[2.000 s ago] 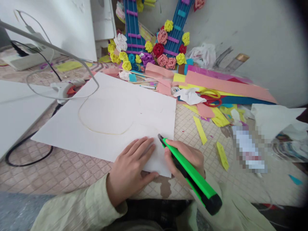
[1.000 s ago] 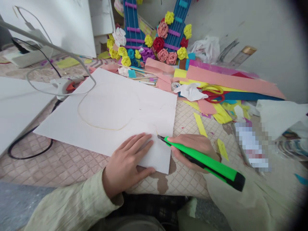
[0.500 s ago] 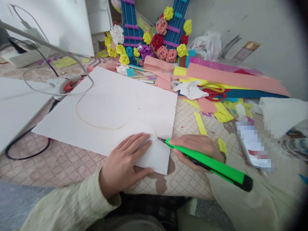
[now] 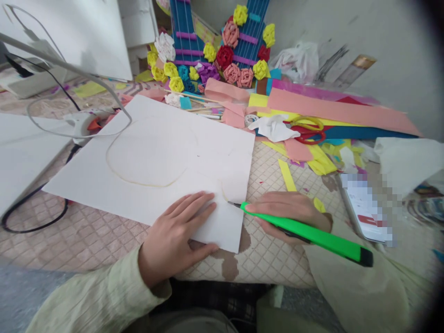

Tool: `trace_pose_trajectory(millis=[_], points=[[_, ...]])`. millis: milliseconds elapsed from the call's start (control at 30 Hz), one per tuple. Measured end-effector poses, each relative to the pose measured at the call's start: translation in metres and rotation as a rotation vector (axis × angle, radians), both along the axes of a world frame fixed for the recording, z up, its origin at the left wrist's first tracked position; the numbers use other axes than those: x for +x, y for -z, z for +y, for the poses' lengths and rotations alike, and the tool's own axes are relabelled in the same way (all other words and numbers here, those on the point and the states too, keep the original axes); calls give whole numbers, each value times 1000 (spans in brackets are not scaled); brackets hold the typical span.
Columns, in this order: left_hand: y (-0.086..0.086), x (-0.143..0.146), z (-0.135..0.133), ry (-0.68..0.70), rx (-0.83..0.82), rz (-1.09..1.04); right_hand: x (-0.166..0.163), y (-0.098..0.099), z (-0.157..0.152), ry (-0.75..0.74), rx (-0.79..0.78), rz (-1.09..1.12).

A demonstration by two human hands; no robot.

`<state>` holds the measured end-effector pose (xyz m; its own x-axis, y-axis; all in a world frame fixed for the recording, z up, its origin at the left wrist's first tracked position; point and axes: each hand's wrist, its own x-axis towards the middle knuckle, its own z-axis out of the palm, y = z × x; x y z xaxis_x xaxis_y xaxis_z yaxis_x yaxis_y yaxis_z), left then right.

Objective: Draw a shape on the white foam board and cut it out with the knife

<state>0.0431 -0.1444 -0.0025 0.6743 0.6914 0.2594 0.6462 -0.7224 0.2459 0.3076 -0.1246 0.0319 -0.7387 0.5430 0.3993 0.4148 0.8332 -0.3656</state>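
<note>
A white board lies on the quilted cloth, with a faint curved yellowish line on its left half and a short one near its right edge. My left hand rests flat on the board's near edge, fingers stretched out and thumb apart. In my right hand is a green utility knife, its black end pointing right toward me. The knife's blade tip touches the board at the lower end of the short curved line, a little right of my left fingertips.
Paper-flower-covered blue guitar shapes stand at the back. Scissors, crumpled tissue and coloured paper strips lie behind the board. A phone is at right; a glue gun with its cable lies at left.
The blade tip has moved slightly down along the short curved line, and the knife's rear end has swung up and right. My left hand stays flat on the board.
</note>
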Motion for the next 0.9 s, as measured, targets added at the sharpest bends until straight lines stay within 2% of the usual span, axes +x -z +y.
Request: trace_pose_trajectory(millis=[233,633,767,900], points=[[0,0,1,-4,-5,-14,8,0,2,-41,-93,22],[-4,1,1,-1,-4,-16,19,-1,0,-41,-76,23],[-3,1,1,4,-10,-19,26,4,-1,-77,-153,12],[-2,0,1,4,-17,-19,34,9,0,-107,-139,14]])
